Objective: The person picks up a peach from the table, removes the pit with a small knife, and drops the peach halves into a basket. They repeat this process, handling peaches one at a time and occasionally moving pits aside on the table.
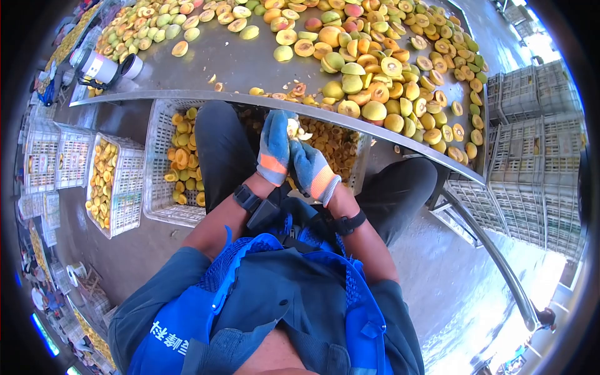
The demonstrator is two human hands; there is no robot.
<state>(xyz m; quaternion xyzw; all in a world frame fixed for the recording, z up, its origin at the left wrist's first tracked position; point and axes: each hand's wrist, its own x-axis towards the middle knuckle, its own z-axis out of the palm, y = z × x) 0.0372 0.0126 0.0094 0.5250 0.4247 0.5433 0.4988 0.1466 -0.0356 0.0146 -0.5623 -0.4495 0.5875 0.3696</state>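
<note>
My left hand (275, 145), in a blue and orange work glove, is raised just below the metal table edge, fingers closed around small whitish pieces (300, 130) that look like fruit scraps. My right hand (311, 170), gloved the same way, meets it from the lower right; its fingers are curled together against the left hand, and what they hold is hidden. Beneath the hands, a crate of orange-brown fruit pieces (339, 147) lies between my knees. Halved yellow-green stone fruit (375, 94) is heaped on the table beyond.
The metal table (206, 65) has a raised front rim. A white and grey cylindrical device (100, 67) stands at its left. Fruit-filled plastic crates (128, 187) are on the floor to my left. Stacked crates (528, 156) and a curved metal rail (487, 244) are on the right.
</note>
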